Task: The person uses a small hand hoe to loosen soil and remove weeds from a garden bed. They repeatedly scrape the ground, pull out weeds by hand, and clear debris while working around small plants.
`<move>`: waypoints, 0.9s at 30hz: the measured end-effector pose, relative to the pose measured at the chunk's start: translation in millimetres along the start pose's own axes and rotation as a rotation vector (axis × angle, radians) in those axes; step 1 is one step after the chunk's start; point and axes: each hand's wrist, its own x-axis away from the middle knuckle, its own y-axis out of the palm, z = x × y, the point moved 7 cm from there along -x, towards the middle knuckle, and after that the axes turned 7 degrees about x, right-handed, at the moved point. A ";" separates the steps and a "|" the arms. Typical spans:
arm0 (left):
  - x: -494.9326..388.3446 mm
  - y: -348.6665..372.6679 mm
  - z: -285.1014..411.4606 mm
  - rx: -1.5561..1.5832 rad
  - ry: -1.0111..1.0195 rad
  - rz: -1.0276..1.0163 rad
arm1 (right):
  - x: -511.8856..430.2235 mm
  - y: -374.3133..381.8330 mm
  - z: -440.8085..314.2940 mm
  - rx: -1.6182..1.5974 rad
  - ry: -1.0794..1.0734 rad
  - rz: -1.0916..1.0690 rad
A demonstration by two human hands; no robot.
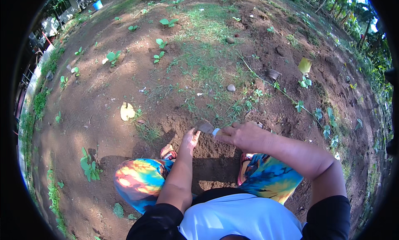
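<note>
My right hand (238, 134) is closed round the handle of a small hand tool with a flat, soil-coated blade (204, 127), perhaps a trowel. A pale band shows where handle and blade meet. The blade points left, just above loose brown soil (215, 146) between my feet. At the blade's left end is my left hand (190, 139), its fingers at or beside the blade's tip; whether they grip it I cannot tell. Red sandals are on both feet, and my knees, in bright patterned trousers (140, 180), are bent wide on either side.
Patchy grass (205, 62) and a grey stone (231, 87) lie ahead. Young leafy plants (112, 57) dot the soil on the left, with a larger one (89, 168) beside my left knee. A long vine (286, 95) crosses on the right. A blue bucket (97, 5) stands far off.
</note>
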 end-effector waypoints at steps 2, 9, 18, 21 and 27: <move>-11.3 26.4 27.1 0.101 0.093 -0.008 | 5.6 6.1 19.9 0.013 0.136 -0.056; 46.9 134.3 56.7 0.058 0.380 -0.183 | 31.6 37.6 74.0 0.073 0.556 -0.376; 64.0 127.0 36.8 -0.246 0.280 0.021 | 43.7 32.1 84.3 0.157 0.602 -0.178; 56.4 114.1 26.8 -0.751 0.253 0.034 | 41.8 26.7 78.4 0.203 0.548 -0.178; 47.8 94.5 -5.5 -0.905 0.315 0.110 | 30.9 25.2 53.1 0.257 0.429 -0.170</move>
